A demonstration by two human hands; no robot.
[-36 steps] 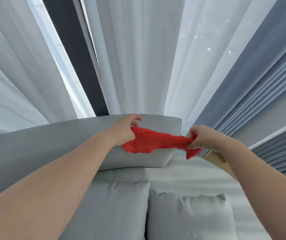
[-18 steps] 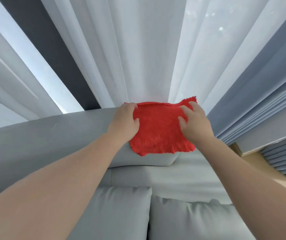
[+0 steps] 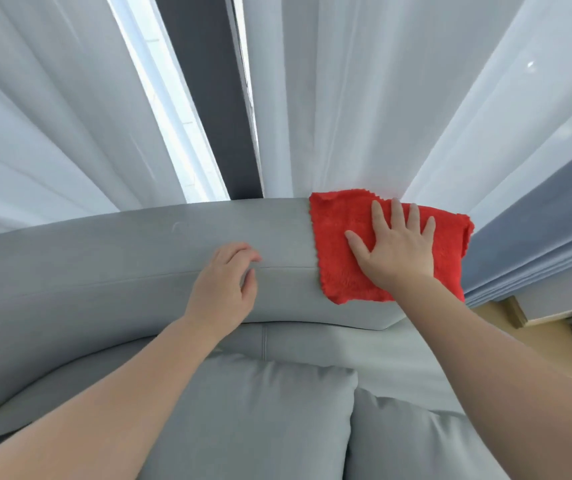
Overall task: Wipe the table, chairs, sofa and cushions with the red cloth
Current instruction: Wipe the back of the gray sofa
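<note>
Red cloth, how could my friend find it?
Find the long grey sofa in front of the white curtains. Follow its back to the right end, where the right hand presses flat. Under it lies the red cloth, the only red thing there.

head view, steeply down, close

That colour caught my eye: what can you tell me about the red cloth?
The cloth is bright red, fluffy like microfibre, roughly square, with zigzag edges. It lies spread flat over the top of the grey sofa back, near its right end, before the white curtain. The right hand presses it with straight, spread fingers.
</note>
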